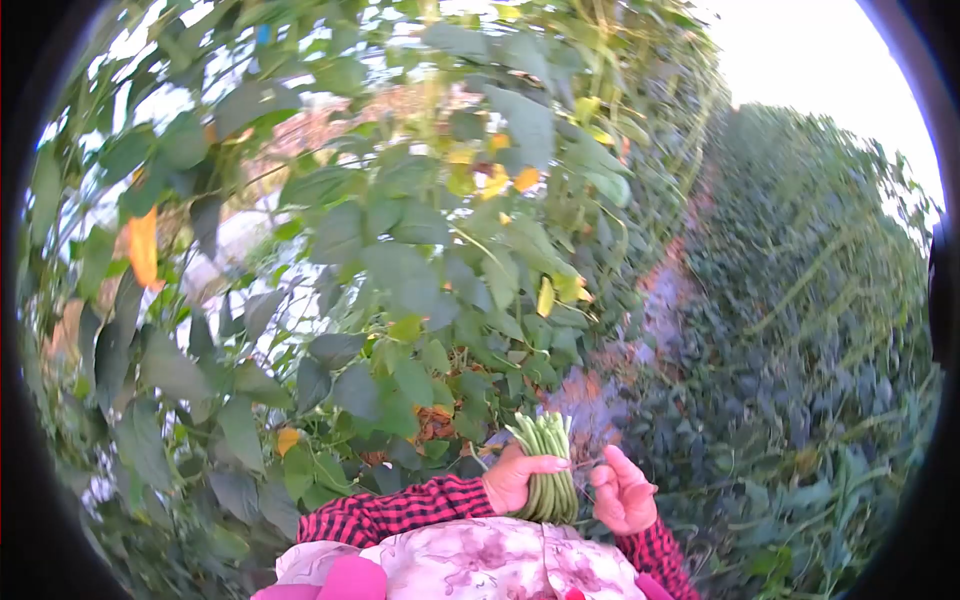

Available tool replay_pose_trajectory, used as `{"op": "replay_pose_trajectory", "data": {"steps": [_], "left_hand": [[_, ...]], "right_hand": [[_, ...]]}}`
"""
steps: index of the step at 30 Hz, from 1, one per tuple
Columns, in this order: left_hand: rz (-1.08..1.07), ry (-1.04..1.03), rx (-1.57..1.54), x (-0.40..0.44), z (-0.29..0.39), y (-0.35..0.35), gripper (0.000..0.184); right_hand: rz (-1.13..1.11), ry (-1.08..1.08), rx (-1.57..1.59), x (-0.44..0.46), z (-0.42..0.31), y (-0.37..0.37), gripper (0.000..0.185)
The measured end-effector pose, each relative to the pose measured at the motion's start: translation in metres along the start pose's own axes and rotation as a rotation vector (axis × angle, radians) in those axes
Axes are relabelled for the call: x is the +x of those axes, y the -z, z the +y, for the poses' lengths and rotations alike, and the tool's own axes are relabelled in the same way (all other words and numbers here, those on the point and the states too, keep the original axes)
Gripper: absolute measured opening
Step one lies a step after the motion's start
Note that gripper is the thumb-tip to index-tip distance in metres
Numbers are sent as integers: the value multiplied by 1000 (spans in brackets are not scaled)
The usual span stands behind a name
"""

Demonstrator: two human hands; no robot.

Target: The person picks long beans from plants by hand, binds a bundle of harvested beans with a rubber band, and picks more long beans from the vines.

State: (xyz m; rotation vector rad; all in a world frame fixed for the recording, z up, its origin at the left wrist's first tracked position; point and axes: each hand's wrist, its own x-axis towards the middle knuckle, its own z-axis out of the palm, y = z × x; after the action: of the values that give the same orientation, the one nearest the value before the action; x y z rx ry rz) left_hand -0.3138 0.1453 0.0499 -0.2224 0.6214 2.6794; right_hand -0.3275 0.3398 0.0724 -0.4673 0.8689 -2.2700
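My left hand (510,479) is wrapped round a bundle of long green beans (548,488), its thumb lying across the front of them. The bundle stands roughly upright close against my body, cut ends at the top. Just right of the beans, my right hand (624,492) is raised with its fingers curled in. A thin dark strand seems to run between the bundle and these fingertips, but it is too fine to name.
Leafy climbing vines (400,250) with some yellow leaves rise close in front and to the left. Another dense green row (810,330) stands on the right. Between them runs a narrow path (660,310) strewn with dry leaves. A pink-patterned apron (460,555) covers my front.
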Motion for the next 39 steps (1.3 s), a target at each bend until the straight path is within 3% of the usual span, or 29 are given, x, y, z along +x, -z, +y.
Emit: {"op": "replay_pose_trajectory", "data": {"steps": [1, 3, 4, 5, 7, 9, 11, 14, 15, 17, 18, 20, 22, 23, 25, 26, 28, 29, 31, 32, 33, 35, 39], "left_hand": [[-2, -108, 29, 1, -3, 0, 39], [-17, -258, 131, 1, -2, 1, 42], [-20, -269, 125, 0, -2, 1, 42], [-18, -298, 290, -2, -5, 0, 43], [-13, -332, 446, -8, -9, -6, 44], [-67, -411, 565, -10, -12, -16, 45], [-63, -499, 646, -7, -12, -14, 50], [-49, -1029, 1143, -8, -1, -20, 69], [-48, -1018, 1139, -10, 4, -19, 69], [-158, -896, 1554, -13, 28, -20, 70], [-96, -808, 1683, -17, 38, -24, 75], [-97, -846, 1664, -21, 53, -27, 77], [17, -978, 1494, -26, 70, -33, 85], [116, -1089, 1398, -31, 75, -35, 76], [-101, -1241, 1658, -40, 81, -37, 54], [-123, -1239, 1659, -38, 76, -40, 54], [-617, -1188, 1889, -33, 63, -44, 32], [-634, -1186, 1890, -31, 59, -43, 32], [-719, -1208, 1975, -25, 51, -35, 27], [-727, -1130, 1998, -26, 51, -33, 23], [-734, -1129, 1998, -26, 51, -33, 23], [-874, -909, 1832, -27, 53, -36, 21], [-896, -887, 1624, -15, 46, -36, 21]], "right_hand": [[148, 43, 121, -1, 9, 3, 74], [168, 69, 92, 6, 17, 3, 68], [362, -49, -42, 8, 13, 1, 56], [358, -52, -50, 11, 11, -4, 56], [236, 117, -839, 16, 10, -12, 60], [69, 177, -1514, 25, 10, -17, 86], [138, 4, -865, 27, 25, -31, 96], [114, 10, -866, 37, 22, -41, 93], [152, 28, -881, 37, 24, -36, 89], [192, 3, -900, 38, 21, -40, 70], [164, -59, -926, 36, 18, -38, 62], [202, -115, -798, 39, 12, -52, 42], [226, -99, -827, 38, 13, -40, 42], [243, -91, -857, 38, 14, -35, 41], [280, -111, -830, 41, 13, -36, 39], [166, -128, -851, 42, 14, -35, 38], [7, -158, -1049, 43, 14, -35, 35], [17, -149, -1047, 44, 16, -31, 35], [-194, -83, -967, 47, 20, -22, 35], [-148, -262, -874, 45, 16, -25, 33], [-144, -257, -874, 44, 15, -24, 33], [-229, -401, -965, 41, 15, -20, 41], [-179, -286, -932, 43, 14, -31, 52]]}}
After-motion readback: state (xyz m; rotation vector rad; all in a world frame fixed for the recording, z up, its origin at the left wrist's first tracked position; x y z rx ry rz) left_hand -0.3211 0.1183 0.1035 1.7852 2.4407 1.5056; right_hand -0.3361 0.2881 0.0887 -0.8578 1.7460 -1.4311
